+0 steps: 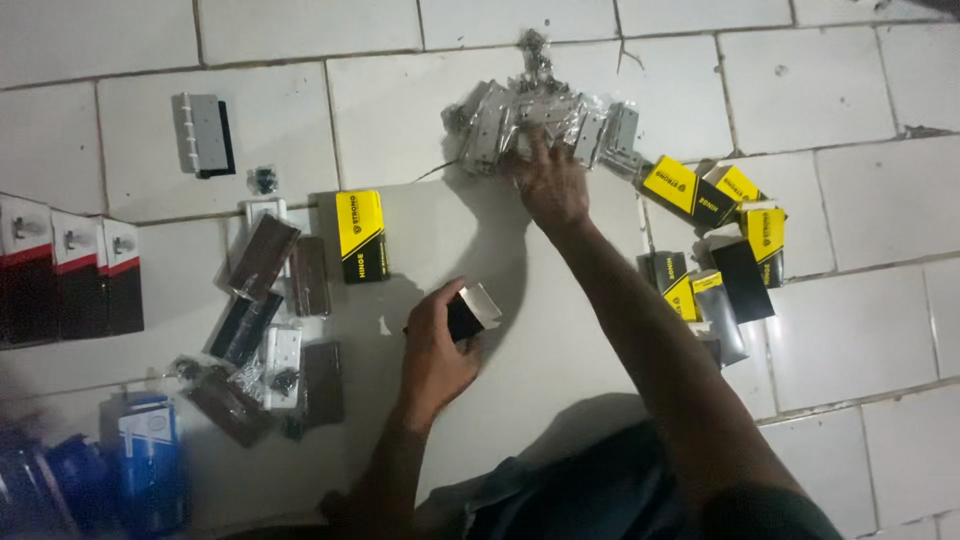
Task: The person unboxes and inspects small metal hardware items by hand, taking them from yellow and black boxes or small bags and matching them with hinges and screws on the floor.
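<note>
The person is sitting at a pale board (560, 330) lying on a white tiled floor (860, 330), with both arms stretching out over it. The left hand (437, 352) is curling around a small open box (470, 312), dark inside with a pale flap, gripping it with thumb and fingers closed on its sides near the middle of the board. The right hand (548, 185) is reaching to the far edge of the board, its fingers spreading and pressing down onto a pile of silvery metal hinges in clear wrappers (535, 125); whether it is actually pinching one cannot be told, since the fingertips are sinking into the heap. To the right of that arm, a cluster of yellow-and-black boxes (720, 230) is lying scattered on the tiles, some of them open. One more yellow-and-black box (360, 237) is standing on the far left part of the board, well apart from the left hand. Further left, brown hinges and torn wrappers (265, 320) are lying in a loose spread, and a grey hinge (205, 133) is lying alone on the far tiles. Red-and-white packages (70, 275) are lining the left edge, and blurred blue packages (120, 460) are lying near the lower left corner.
</note>
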